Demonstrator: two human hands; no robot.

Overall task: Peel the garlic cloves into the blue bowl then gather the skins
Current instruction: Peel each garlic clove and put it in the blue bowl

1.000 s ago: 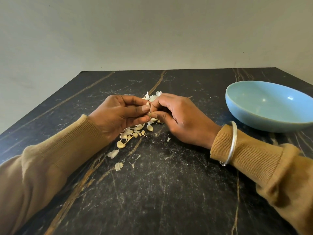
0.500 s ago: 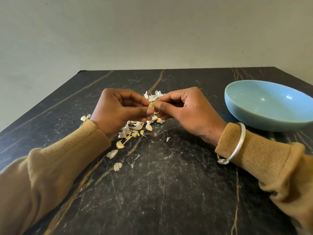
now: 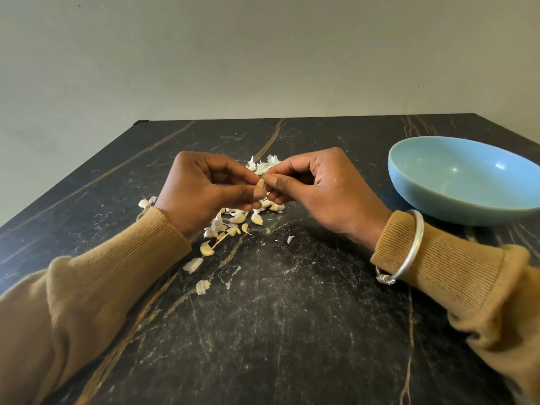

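Note:
My left hand (image 3: 204,194) and my right hand (image 3: 318,191) meet above the middle of the dark marble table (image 3: 292,331). Between their fingertips both pinch one small garlic clove (image 3: 261,183). Under and behind the hands lies a pile of garlic cloves and white skins (image 3: 233,223), partly hidden by my fingers. A few loose skins (image 3: 193,265) trail toward me on the left. The blue bowl (image 3: 467,182) stands at the right, and what I see of its inside holds nothing.
A plain wall rises behind the table's far edge (image 3: 292,118). One clove or skin (image 3: 144,203) lies by my left cuff. A metal bangle (image 3: 409,247) rings my right wrist. Brown sleeves cover both forearms.
Both hands have lifted off the table from the pile and turned palms inward, holding the clove higher. My right wrist has risen.

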